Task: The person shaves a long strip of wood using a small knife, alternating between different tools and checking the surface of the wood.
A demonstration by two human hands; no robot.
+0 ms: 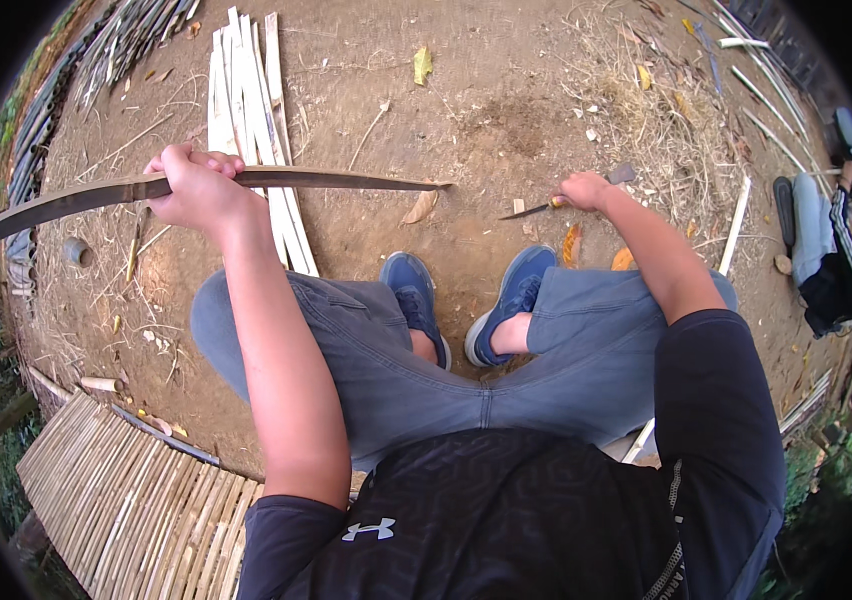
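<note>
My left hand is closed around a long, brown split-bamboo strip. The strip bends down past the left edge of the view, while its narrow tip ends in front of my shoes. On the other side, my right hand grips the handle of a small knife. Its dark blade points left, toward the strip's tip but apart from it. Both hands are above the ground, beyond my knees.
Pale split strips lie on the dirt beyond my left hand. More thin sticks are piled at far left. A bamboo-slat platform is at lower left. Dry straw covers ground at far right. Another person sits at the right edge.
</note>
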